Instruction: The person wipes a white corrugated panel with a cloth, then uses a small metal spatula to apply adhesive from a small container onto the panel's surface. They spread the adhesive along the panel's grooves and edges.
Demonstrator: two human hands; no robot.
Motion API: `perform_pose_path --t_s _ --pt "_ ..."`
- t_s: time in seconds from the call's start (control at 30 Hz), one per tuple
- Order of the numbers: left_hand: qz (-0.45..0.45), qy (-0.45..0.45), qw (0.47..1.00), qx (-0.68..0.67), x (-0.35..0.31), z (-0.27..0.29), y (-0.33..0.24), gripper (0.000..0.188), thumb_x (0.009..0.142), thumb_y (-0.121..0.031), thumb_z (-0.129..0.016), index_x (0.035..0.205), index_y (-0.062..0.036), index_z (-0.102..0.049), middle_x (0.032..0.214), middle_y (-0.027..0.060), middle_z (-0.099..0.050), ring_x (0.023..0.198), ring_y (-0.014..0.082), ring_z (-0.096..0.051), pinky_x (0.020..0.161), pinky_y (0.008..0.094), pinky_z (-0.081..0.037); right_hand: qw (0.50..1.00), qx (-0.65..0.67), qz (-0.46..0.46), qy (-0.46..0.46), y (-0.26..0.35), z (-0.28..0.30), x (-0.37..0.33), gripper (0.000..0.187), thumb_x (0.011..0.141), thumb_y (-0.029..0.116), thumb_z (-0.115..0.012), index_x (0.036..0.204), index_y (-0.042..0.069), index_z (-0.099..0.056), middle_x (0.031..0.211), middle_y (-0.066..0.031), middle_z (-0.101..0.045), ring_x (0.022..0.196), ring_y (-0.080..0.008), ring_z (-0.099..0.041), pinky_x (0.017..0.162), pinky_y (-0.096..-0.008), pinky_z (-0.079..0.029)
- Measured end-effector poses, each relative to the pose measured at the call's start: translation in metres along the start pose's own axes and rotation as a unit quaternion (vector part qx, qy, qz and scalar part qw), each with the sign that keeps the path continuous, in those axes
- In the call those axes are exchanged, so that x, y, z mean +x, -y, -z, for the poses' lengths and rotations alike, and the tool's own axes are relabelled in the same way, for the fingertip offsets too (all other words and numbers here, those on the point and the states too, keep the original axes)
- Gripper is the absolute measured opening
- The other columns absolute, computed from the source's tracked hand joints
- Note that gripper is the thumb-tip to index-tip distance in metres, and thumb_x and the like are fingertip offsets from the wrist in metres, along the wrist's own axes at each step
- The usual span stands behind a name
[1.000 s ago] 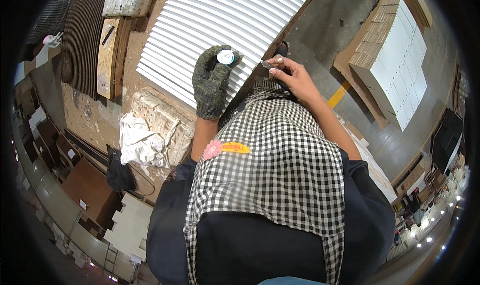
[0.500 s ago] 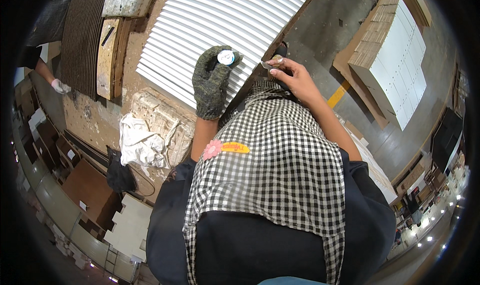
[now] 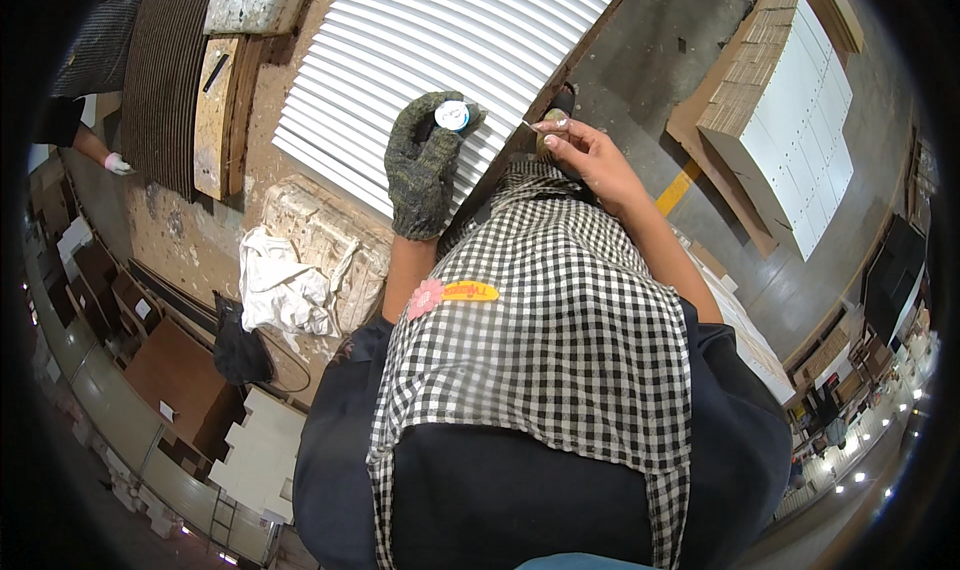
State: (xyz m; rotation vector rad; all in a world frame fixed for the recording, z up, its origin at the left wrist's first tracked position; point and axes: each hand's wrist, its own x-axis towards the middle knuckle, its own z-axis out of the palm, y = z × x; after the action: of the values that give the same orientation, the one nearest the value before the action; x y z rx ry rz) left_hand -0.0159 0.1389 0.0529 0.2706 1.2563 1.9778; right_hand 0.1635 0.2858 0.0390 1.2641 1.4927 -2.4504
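Observation:
My left hand (image 3: 425,160), in a dark grey-green knitted glove, is closed around a small round object with a white and blue face (image 3: 452,116). A clear bit shows beside it at the thumb side. To the right, my bare right hand (image 3: 588,155) pinches a thin pale sliver (image 3: 528,124) between thumb and forefinger; what it is cannot be made out. Under my left hand lies a stack of white strips (image 3: 430,50), ridged in rows. My right hand is just past the stack's right edge, apart from the left.
A worn work surface (image 3: 165,220) carries a crumpled white cloth (image 3: 285,280) on a stained block. Brown ridged strips (image 3: 165,80) and a wooden block (image 3: 215,120) stand left. A co-worker's gloved hand (image 3: 118,165) is at far left. White-faced panels (image 3: 790,120) are stacked right.
The piece in my right fingers has turned and now looks like a thin edge. My left hand has barely moved. The co-worker's gloved hand has shifted slightly.

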Motion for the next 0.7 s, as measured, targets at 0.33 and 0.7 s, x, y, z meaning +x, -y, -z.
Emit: perform_pose_path --t_s 0.33,0.7 --pt "-0.009 0.002 1.000 0.013 0.0001 0.0003 0.0013 0.038 0.094 -0.006 -0.066 0.129 0.0037 -0.055 0.123 0.0209 -0.063 0.113 0.0324 -0.064 0.100 0.0491 -0.055 0.996 0.051 -0.062 0.029 -0.0044 0.0011 0.0060 0.039 0.104 0.030 -0.059 0.133 0.004 -0.058 0.086 0.0057 -0.053 0.080 -0.0060 -0.048 0.075 -0.0227 -0.045" --pt "-0.006 0.003 1.000 0.016 0.0004 0.0014 0.0010 0.037 0.095 -0.006 -0.064 0.129 0.0045 -0.055 0.123 0.0209 -0.062 0.112 0.0325 -0.064 0.100 0.0488 -0.055 1.000 -0.016 0.000 0.000 -0.0065 -0.0028 0.0028 0.030 0.101 0.024 -0.062 0.126 0.007 -0.065 0.087 0.0059 -0.054 0.080 -0.0051 -0.049 0.074 -0.0221 -0.043"
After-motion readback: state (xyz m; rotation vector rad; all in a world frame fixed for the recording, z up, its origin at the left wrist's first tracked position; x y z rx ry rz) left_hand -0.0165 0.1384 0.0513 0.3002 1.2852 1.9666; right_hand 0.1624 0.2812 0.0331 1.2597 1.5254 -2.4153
